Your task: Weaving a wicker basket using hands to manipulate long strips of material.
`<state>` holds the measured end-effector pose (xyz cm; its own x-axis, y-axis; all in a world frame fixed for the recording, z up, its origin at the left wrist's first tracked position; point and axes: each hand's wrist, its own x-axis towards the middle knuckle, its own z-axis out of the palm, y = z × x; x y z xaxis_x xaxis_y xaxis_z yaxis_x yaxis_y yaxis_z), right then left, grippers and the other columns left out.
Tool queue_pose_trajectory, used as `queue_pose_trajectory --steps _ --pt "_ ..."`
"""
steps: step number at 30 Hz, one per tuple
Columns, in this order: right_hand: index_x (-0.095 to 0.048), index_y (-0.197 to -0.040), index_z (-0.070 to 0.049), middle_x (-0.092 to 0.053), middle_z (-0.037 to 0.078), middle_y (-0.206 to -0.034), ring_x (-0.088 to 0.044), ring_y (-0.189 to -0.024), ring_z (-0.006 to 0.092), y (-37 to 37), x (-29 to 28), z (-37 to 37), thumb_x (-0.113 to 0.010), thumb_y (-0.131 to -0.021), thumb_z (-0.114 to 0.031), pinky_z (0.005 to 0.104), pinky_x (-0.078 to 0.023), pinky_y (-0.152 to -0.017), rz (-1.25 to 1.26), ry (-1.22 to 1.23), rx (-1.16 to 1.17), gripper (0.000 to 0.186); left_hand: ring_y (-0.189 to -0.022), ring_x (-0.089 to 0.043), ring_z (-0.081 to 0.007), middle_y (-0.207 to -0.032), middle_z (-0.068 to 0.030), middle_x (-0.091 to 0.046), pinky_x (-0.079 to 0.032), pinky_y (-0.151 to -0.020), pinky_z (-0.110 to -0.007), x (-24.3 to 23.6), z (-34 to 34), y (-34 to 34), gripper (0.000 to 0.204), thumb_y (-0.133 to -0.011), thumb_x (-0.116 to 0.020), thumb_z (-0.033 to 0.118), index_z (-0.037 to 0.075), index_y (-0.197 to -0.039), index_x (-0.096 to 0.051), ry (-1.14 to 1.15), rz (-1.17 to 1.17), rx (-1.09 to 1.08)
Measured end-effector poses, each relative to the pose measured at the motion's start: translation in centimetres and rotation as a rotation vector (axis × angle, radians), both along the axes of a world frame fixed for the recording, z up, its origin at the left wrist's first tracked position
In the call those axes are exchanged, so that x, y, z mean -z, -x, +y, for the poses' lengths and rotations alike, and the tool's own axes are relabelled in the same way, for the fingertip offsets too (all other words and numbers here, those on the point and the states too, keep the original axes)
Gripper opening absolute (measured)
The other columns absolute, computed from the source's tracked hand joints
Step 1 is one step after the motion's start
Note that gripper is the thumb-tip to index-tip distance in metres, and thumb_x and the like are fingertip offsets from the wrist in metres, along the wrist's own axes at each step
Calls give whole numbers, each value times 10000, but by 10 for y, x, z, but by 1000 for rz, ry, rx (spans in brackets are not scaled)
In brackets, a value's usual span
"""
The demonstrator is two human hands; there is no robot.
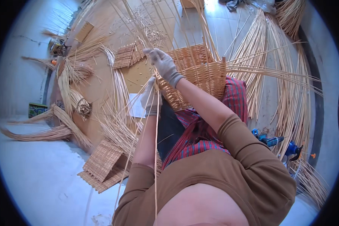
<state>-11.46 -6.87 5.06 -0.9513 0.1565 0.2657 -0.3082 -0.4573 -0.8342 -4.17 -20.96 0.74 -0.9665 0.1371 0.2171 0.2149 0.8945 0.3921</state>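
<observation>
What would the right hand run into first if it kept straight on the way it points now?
In the picture, the woven panels come first, just past the right hand's fingertips. They seem to lie lower than the hand, so it might pass above them; depth is unclear here.

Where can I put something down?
The pale floor, lower left, looks bare: below the bent bundle, left of the woven panels. So does a brown patch between the round-ended bundle and the whitish strips. Crowded: around the basket, with offcuts beyond and long strips right.

Golden-tan basket (207, 77), red-blue plaid cloth (235, 96), brown top (169, 177)
</observation>
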Motion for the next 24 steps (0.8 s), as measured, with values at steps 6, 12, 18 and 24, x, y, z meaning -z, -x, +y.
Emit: queue_pose_trajectory --steps 6,12,18,24 --pt "-543 -1439 -189 -619 63 -1172 -580 -990 155 -22 -31 7 -781 -880 -372 299 -469 -899 146 -158 171 634 -824 -683 -397 -1034 -159 -684 -518 -676 -489 2 7 -10 629 -772 -823 291 168 -1315 -530 -16 -24 7" --pt "-627 -1094 -51 -628 28 -1007 -592 -874 109 -46 10 22 -569 -1025 -151 303 -525 -843 146 372 49 134 -893 -713 -315 -1091 -95 -722 -555 -678 -422 11 12 2 658 -782 -804 351 176 -1356 -533 -188 39 160" --pt "-641 -981 -78 -598 12 -769 -601 -677 129 -89 56 93 -538 -1055 -341 320 -562 -726 7 375 101 292 -950 -702 -238 -1080 -100 -728 -591 -730 -371 -4 16 -5 406 -919 -727 296 95 -1260 -639 -257 27 83" --pt "-689 -1104 -64 -728 49 -993 -695 -876 143 -117 76 133 -622 -1019 -189 284 -582 -770 -393 194 223 166 -1060 -679 -297 -1242 -180 -644 -550 -910 -384 -14 48 -17 444 -1000 -536 42 86 -1440 -495 -231 323 344"
